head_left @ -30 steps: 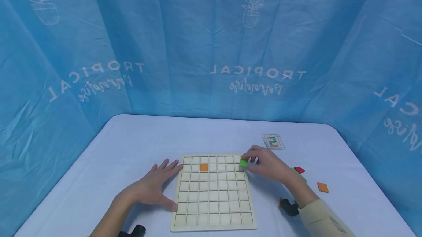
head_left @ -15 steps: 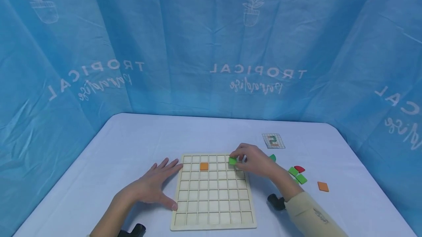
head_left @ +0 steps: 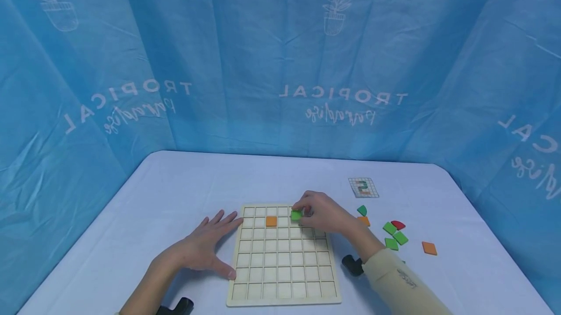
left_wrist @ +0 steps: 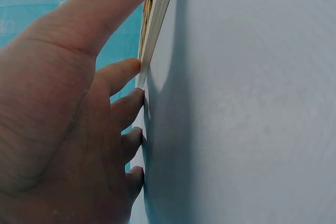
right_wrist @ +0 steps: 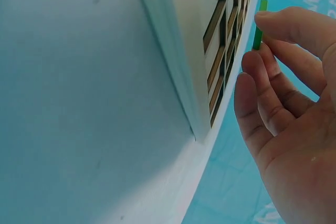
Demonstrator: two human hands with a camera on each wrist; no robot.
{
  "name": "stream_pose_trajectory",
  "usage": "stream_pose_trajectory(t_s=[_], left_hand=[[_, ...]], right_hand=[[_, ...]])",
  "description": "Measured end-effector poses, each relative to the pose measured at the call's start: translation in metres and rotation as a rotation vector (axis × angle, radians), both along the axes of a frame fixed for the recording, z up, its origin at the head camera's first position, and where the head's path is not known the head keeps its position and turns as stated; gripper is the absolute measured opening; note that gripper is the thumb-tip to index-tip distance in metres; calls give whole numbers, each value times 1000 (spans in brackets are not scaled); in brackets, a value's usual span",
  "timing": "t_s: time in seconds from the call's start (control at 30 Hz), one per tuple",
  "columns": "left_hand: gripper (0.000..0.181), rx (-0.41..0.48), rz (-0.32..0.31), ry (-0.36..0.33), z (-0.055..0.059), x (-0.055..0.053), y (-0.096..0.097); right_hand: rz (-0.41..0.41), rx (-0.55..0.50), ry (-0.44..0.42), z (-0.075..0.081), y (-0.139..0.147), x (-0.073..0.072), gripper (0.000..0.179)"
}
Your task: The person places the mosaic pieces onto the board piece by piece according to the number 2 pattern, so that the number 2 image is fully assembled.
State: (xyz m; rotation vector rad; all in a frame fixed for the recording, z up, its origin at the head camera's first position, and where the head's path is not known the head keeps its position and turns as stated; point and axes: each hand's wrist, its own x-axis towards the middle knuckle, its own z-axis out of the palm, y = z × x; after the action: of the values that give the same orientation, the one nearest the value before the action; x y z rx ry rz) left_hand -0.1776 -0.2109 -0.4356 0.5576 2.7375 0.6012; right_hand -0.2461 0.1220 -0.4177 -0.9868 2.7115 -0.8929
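Note:
A wooden grid board [head_left: 284, 289] lies on the table in the head view, with one orange square tile [head_left: 271, 221] in a cell of its second row. My left hand [head_left: 203, 247] has its fingers spread, thumb and fingertips against the board's left edge; the left wrist view shows the same contact at the board's side [left_wrist: 157, 30]. My right hand [head_left: 326, 213] pinches a green square tile [head_left: 296, 215] between thumb and fingers, over the upper right part of the board. Seen edge-on in the right wrist view, the green tile [right_wrist: 259, 27] stands off the grid surface.
Right of the board lie several green square tiles [head_left: 400, 238], a red quarter-round piece [head_left: 398, 225], a green quarter-round piece [head_left: 362, 210] and orange tiles [head_left: 429, 248]. A pattern card [head_left: 363, 188] sits farther back. A blue curtain [head_left: 280, 62] hangs behind the table.
My right hand has moved left across the board's upper rows with the green tile, uncovering pieces on the table to the right. My left hand has stayed at the board's edge.

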Motion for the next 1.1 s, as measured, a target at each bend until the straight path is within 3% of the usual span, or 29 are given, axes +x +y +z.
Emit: stream_pose_trajectory(t_s=[0.7,1.1], left_hand=[[125,3,-3,-6,0,0,1],[122,22,-15,-6,3,1,1]], right_hand=[[53,82,13,-6,-27,-4,26],[69,75,-5,-4,-29,-4,25]])
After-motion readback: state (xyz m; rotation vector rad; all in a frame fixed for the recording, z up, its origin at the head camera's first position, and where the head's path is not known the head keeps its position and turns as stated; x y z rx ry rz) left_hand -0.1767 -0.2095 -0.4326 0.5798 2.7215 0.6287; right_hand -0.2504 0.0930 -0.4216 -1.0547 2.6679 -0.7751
